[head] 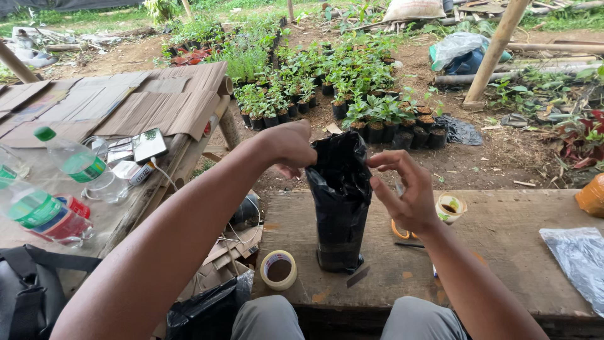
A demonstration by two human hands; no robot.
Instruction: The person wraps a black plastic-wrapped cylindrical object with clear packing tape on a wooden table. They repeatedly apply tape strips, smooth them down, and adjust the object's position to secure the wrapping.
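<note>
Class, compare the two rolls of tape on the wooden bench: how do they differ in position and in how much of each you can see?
The nearer tape roll lies flat by the bench's front edge, left of the black bag, in full view. The farther tape roll sits right of the bag, partly hidden behind the right hand. The nearer roll touches no hand. Both are pale rings with open cores.

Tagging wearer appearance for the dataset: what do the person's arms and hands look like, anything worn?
Both arms are bare up to the frame edge: no sleeves in view. Left hand and right hand wear no gloves; no rings, watch or bands visible. Fingers uncovered, no markings seen. Grey trousers show at the bottom edge.
</note>
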